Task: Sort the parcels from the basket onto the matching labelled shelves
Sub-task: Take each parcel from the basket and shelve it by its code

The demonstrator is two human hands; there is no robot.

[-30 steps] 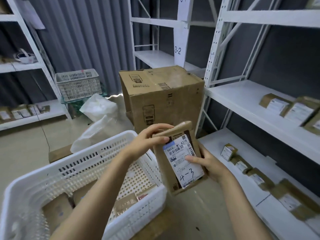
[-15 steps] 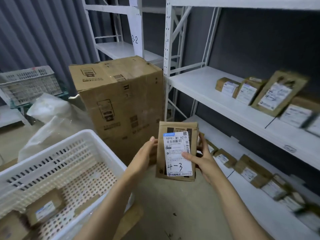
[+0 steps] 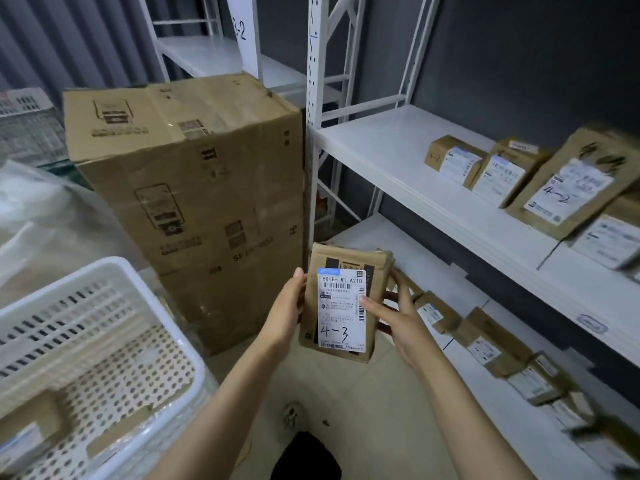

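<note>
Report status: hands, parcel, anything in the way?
Left hand and right hand both grip parcel marked 4-3, not yet shelved. Large cardboard box close left; small parcels line lower shelf.

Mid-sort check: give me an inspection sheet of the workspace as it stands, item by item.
surface: white lower shelf carries a row of labelled parcels; middle shelf carries more, including a 4-2 parcel.
job's things: held parcel upright, label handwritten 4-3; white basket at left holding loose parcels.
clutter: large cardboard box on the floor beside the shelf post; clear plastic bags beyond the basket.
hands: left hand grips the held parcel's left edge; right hand holds its right edge, thumb on the label.
cables: nothing seen.
surroundings: dark wall, grey curtain, post tag 3-2, grey crate far left.
</note>
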